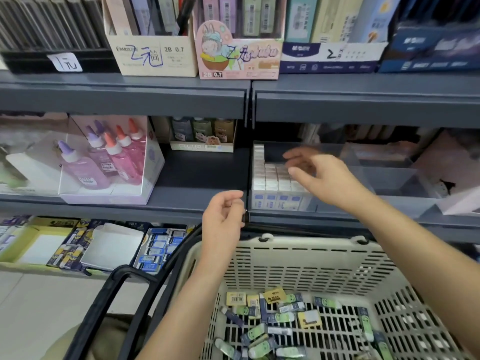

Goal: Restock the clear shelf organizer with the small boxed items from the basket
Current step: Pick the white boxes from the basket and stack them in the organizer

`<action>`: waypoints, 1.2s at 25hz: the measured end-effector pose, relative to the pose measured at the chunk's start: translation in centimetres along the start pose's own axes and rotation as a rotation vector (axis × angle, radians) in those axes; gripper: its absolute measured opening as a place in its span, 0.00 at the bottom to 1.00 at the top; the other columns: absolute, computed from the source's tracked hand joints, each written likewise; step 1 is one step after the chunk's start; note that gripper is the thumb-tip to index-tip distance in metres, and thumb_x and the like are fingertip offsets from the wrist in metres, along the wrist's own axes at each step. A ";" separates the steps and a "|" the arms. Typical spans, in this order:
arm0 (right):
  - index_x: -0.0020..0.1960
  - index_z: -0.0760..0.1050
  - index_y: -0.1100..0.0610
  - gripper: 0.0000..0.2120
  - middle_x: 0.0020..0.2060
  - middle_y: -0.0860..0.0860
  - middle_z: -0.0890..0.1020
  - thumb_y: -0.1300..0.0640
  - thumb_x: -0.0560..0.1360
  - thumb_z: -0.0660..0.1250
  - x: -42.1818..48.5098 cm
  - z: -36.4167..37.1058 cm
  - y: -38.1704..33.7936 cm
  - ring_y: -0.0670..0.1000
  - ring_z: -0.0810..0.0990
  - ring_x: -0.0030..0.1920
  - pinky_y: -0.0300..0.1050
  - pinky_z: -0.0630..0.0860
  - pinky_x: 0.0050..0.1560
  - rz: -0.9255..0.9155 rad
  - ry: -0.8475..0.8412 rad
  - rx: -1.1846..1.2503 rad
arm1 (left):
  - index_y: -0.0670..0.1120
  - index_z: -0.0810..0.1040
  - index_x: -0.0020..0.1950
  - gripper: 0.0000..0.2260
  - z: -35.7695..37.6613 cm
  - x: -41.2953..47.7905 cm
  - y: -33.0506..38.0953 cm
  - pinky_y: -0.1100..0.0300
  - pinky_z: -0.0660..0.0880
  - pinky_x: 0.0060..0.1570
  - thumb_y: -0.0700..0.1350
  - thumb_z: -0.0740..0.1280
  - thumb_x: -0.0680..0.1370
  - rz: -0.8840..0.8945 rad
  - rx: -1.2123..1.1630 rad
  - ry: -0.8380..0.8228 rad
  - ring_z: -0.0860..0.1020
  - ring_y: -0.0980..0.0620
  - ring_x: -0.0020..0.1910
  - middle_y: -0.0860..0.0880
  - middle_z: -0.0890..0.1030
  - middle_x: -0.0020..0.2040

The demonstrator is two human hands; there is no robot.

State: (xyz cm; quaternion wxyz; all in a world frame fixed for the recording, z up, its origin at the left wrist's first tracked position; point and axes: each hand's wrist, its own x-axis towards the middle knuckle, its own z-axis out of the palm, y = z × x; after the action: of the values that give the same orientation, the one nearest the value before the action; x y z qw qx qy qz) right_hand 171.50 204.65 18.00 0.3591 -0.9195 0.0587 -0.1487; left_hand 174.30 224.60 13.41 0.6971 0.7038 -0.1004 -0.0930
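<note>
My right hand [315, 175] looks spread, though blurred, over the clear plastic shelf organizer [384, 178]; my left hand [223, 216], at its 8 o'clock, curls loosely, empty. I see the cream slotted plastic basket [311, 246] at 6 o'clock.

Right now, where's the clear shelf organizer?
Head view, middle shelf, right of centre: the clear shelf organizer sits just above the basket, with the right hand over its rows of small boxes.

beige box [153, 58]: "2b 0.7"; pink box [239, 61]: "2b 0.7"; wht tag [68, 62]: "1元".
</note>
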 end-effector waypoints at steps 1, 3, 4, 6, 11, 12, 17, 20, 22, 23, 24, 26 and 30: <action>0.55 0.73 0.45 0.12 0.46 0.42 0.81 0.58 0.75 0.64 -2.5 -0.1 -0.2 0.39 0.78 0.47 0.30 0.71 0.50 -0.051 0.003 0.005 | 0.52 0.77 0.47 0.09 0.0 -1.3 0.0 0.68 0.75 0.34 0.38 0.62 0.78 0.015 -0.008 -0.019 0.78 0.63 0.38 0.54 0.79 0.41; 0.53 0.73 0.40 0.10 0.45 0.38 0.80 0.53 0.74 0.64 -7.9 0.4 -0.1 0.36 0.78 0.48 0.28 0.72 0.49 -0.041 -0.072 0.066 | 0.52 0.77 0.46 0.08 0.4 -4.4 -0.5 0.68 0.74 0.33 0.39 0.62 0.78 0.029 0.028 -0.156 0.78 0.63 0.37 0.54 0.79 0.40; 0.53 0.73 0.40 0.10 0.45 0.38 0.80 0.51 0.74 0.64 -10.2 1.0 0.4 0.36 0.78 0.48 0.29 0.73 0.49 -0.003 -0.154 0.081 | 0.53 0.76 0.46 0.08 0.7 -5.7 -1.1 0.68 0.74 0.34 0.40 0.62 0.77 0.020 0.096 -0.261 0.78 0.62 0.38 0.55 0.79 0.40; 0.55 0.74 0.45 0.10 0.47 0.40 0.80 0.51 0.74 0.63 -14.9 2.7 2.1 0.37 0.78 0.47 0.34 0.76 0.51 0.096 -0.403 0.026 | 0.56 0.75 0.46 0.07 1.5 -8.2 -3.1 0.69 0.74 0.39 0.43 0.63 0.77 -0.043 0.298 -0.460 0.78 0.61 0.43 0.57 0.79 0.43; 0.58 0.75 0.55 0.13 0.52 0.51 0.80 0.53 0.75 0.66 -23.1 7.6 5.9 0.49 0.79 0.52 0.42 0.75 0.52 0.202 -0.960 -0.226 | 0.44 0.78 0.51 0.06 2.9 -12.1 -10.2 0.66 0.73 0.47 0.43 0.64 0.79 -0.255 0.595 -0.769 0.77 0.54 0.46 0.56 0.76 0.43; 0.58 0.75 0.55 0.14 0.54 0.51 0.80 0.52 0.75 0.66 -24.0 8.5 6.2 0.50 0.78 0.53 0.43 0.75 0.52 0.208 -1.022 -0.264 | 0.43 0.78 0.52 0.06 2.7 -12.5 -11.4 0.62 0.73 0.48 0.44 0.64 0.78 -0.294 0.662 -0.830 0.77 0.52 0.48 0.55 0.76 0.43; 0.60 0.74 0.55 0.24 0.60 0.52 0.71 0.41 0.71 0.67 -26.7 12.1 7.3 0.53 0.73 0.58 0.44 0.71 0.45 0.054 -1.094 -0.551 | 0.53 0.71 0.63 0.22 0.8 -13.7 -16.0 0.53 0.68 0.58 0.54 0.71 0.71 -0.180 1.168 -1.211 0.67 0.50 0.60 0.49 0.69 0.59; 0.57 0.76 0.55 0.26 0.58 0.51 0.71 0.38 0.67 0.68 -27.2 13.4 7.6 0.52 0.72 0.59 0.42 0.68 0.43 0.049 -1.051 -0.595 | 0.57 0.69 0.65 0.24 0.1 -13.9 -16.9 0.50 0.67 0.60 0.57 0.71 0.71 -0.072 1.214 -1.239 0.63 0.51 0.61 0.50 0.66 0.59; 0.53 0.77 0.55 0.21 0.58 0.51 0.72 0.40 0.69 0.68 -27.1 13.5 7.9 0.53 0.74 0.57 0.42 0.68 0.42 0.071 -1.002 -0.559 | 0.56 0.73 0.59 0.16 0.1 -13.7 -17.0 0.50 0.68 0.59 0.57 0.67 0.73 -0.008 1.205 -1.216 0.65 0.51 0.60 0.50 0.69 0.57; 0.51 0.77 0.54 0.18 0.57 0.50 0.73 0.41 0.71 0.67 -27.0 13.4 8.0 0.52 0.75 0.55 0.41 0.70 0.40 0.078 -0.970 -0.533 | 0.55 0.74 0.55 0.11 0.1 -13.5 -17.0 0.51 0.69 0.58 0.56 0.66 0.75 0.019 1.208 -1.196 0.67 0.51 0.59 0.50 0.71 0.56; 0.47 0.77 0.53 0.13 0.56 0.50 0.74 0.43 0.73 0.65 -27.0 13.3 8.3 0.52 0.77 0.51 0.41 0.72 0.38 0.082 -0.925 -0.508 | 0.53 0.75 0.53 0.08 0.0 -13.3 -17.0 0.53 0.70 0.56 0.54 0.65 0.76 0.043 1.212 -1.157 0.69 0.51 0.57 0.51 0.73 0.54; 0.42 0.75 0.52 0.09 0.52 0.49 0.76 0.48 0.76 0.63 -26.5 12.5 9.0 0.50 0.79 0.47 0.42 0.76 0.36 0.128 -0.807 -0.474 | 0.49 0.75 0.49 0.05 -0.6 -12.4 -16.5 0.54 0.75 0.51 0.49 0.62 0.78 0.036 1.222 -1.030 0.75 0.51 0.50 0.50 0.77 0.50; 0.45 0.74 0.51 0.11 0.47 0.48 0.75 0.44 0.73 0.65 -24.4 10.3 10.9 0.48 0.77 0.45 0.43 0.77 0.42 0.284 -0.786 -0.499 | 0.49 0.76 0.45 0.06 -2.4 -10.0 -15.7 0.54 0.80 0.41 0.51 0.65 0.77 -0.267 1.066 -0.832 0.81 0.52 0.37 0.49 0.81 0.43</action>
State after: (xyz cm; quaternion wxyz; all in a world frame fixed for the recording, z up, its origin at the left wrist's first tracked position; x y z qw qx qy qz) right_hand 151.56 208.46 -2.24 0.1393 -0.9469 0.0774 0.2791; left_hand 165.51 229.70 -2.34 0.1418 0.8628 -0.3041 -0.3782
